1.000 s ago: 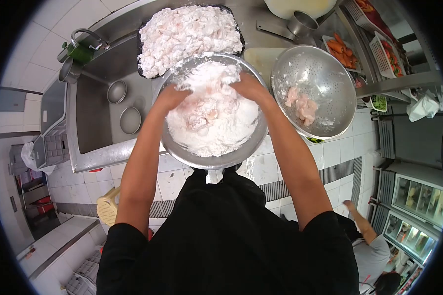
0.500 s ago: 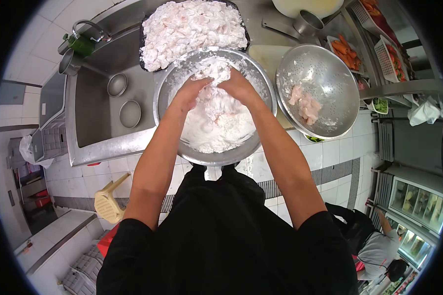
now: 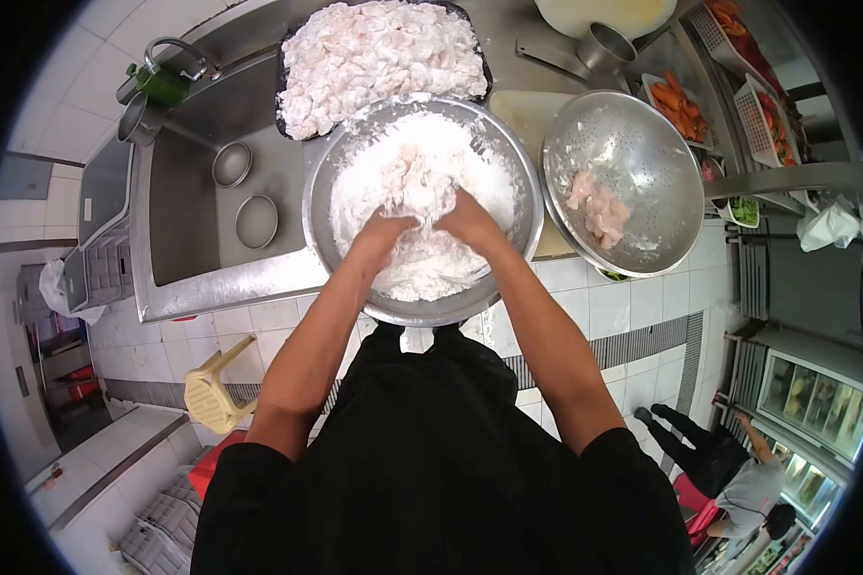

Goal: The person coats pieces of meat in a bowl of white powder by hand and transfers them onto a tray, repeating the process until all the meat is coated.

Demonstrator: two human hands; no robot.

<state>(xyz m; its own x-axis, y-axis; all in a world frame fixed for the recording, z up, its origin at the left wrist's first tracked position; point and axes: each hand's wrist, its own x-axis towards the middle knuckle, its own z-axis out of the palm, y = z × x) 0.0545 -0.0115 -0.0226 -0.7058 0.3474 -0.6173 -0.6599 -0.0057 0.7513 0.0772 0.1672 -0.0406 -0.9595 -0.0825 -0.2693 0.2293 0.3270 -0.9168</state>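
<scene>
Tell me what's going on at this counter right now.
A person in a black top has both hands in a big steel mixing bowl of white flour, left hand and right hand side by side, working pale meat pieces through it. Behind the bowl, a dark tray is heaped with coated pieces. To the right, a metal colander holds a few uncoated pieces.

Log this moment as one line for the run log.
left hand in floured meat | right hand in floured meat | big bowl on counter | colander holds raw pieces | tray full
</scene>
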